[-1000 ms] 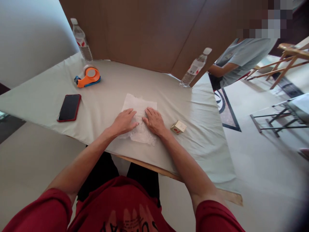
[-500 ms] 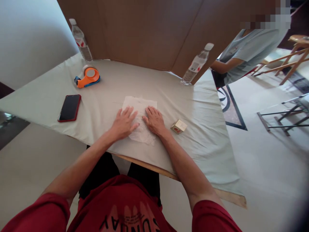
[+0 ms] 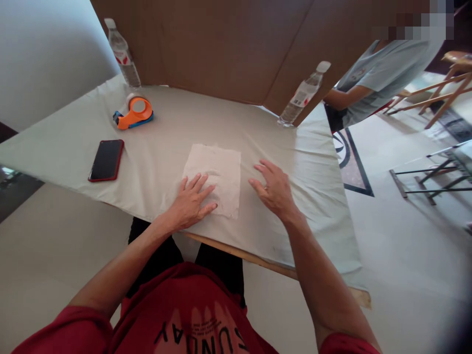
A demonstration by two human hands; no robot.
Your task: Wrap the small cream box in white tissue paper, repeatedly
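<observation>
A thin, wrinkled white sheet [image 3: 224, 169] lies flat on the cloth-covered table. My left hand [image 3: 190, 204] rests with spread fingers on its lower left part. To the right of the sheet, my right hand [image 3: 275, 189] is over the cloth, thumb and fingers apart; no object shows between them. The small box seen earlier near this spot is out of sight, and the right hand covers that area.
A phone in a red case [image 3: 106, 161] and an orange tape dispenser [image 3: 134, 115] lie at the left. Water bottles stand at the back left [image 3: 123, 56] and back right [image 3: 304, 96], before a cardboard panel [image 3: 221, 49]. Beyond it at the right sits a person [image 3: 383, 78].
My right hand has lifted off the sheet and moved right, to where the small box was. My left hand has slid slightly down towards me. More of the sheet shows.
</observation>
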